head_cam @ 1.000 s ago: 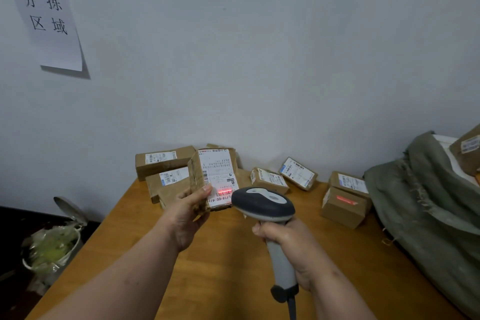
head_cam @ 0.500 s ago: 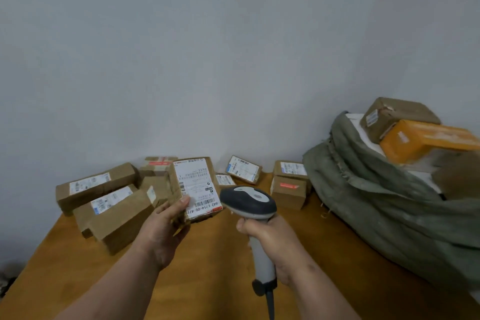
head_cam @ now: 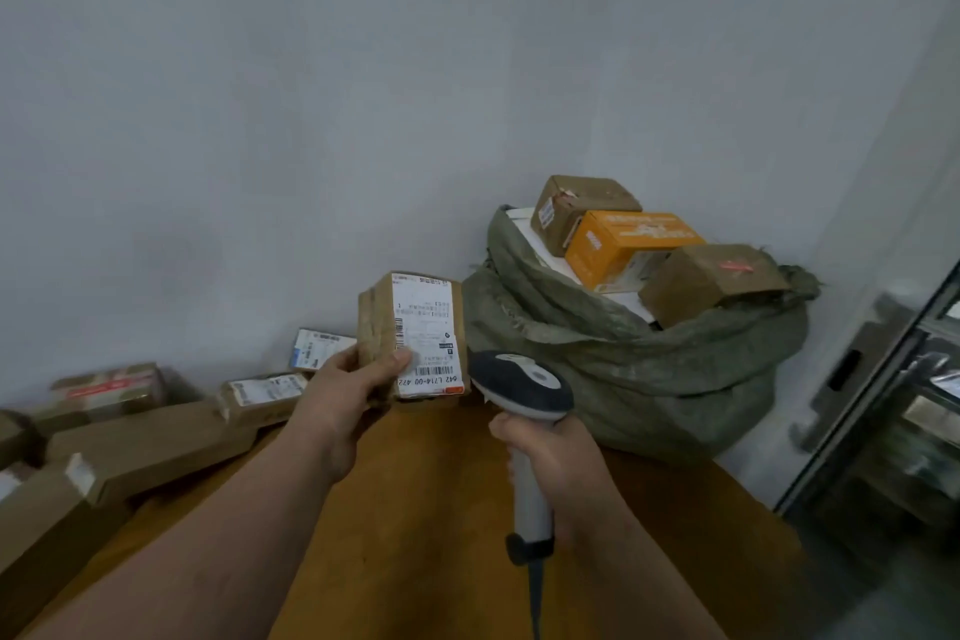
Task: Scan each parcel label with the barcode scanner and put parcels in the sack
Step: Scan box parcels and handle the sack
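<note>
A smooth brown wooden table (head_cam: 447, 509) stands in the corner of a room with pale grey plaster walls (head_cam: 260, 120). At the right side, past the table edge, there is a dark glass-fronted cabinet (head_cam: 893, 431), blurred.

The left hand (head_cam: 348, 382) grasps a small brown cardboard parcel (head_cam: 415, 335) and holds it upright above the table, the thumb lying on its white printed label (head_cam: 426, 335). The barcode on the label faces the camera. The right hand (head_cam: 550, 452) is clenched around the pale grey handle of a barcode scanner with a dark rounded head (head_cam: 522, 387); the head is just beside the lower right corner of the parcel. A dark cable goes down from the handle.

Behind the scanner, on the right end of the table, sits a large grey-green woven sack (head_cam: 623, 359) with wrinkled, coarse cloth and an open mouth. In the mouth lie a brown cardboard box (head_cam: 576, 208), a bright orange carton (head_cam: 623, 244) and another brown box with a red mark (head_cam: 711, 281), all above something flat and white.

At the left side of the table more brown cardboard parcels (head_cam: 145, 437) with white labels lie in a loose pile near the wall, some are long and flat, some small. They are blurred, so I cannot read their labels. One small labelled parcel (head_cam: 319, 348) leans at the wall just behind the left hand.
</note>
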`<action>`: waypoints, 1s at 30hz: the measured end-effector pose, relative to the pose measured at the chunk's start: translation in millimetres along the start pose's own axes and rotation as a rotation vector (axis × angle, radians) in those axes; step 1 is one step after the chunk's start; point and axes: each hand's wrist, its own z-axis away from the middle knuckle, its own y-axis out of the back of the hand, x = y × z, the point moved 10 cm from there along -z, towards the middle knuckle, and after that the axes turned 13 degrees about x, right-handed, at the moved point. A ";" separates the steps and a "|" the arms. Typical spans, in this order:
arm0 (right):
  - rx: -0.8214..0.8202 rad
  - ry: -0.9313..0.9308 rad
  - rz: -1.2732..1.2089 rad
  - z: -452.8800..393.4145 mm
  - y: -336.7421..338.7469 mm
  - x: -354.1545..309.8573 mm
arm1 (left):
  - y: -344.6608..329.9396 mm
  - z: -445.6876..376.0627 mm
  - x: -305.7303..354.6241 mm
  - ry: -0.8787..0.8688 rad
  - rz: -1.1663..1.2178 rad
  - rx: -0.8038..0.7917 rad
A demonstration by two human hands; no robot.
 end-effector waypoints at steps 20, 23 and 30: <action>0.188 0.124 -0.174 -200.5 208.1 -44.6 | -325.3 -56.3 -5.5 -0.392 -0.613 0.230; 0.161 0.081 -0.172 -216.6 215.4 -40.1 | -340.7 -47.2 -13.6 -0.522 -0.792 0.202; 0.158 0.047 -0.232 -238.2 213.7 -32.7 | -348.8 -35.0 -3.5 -0.729 -0.965 0.134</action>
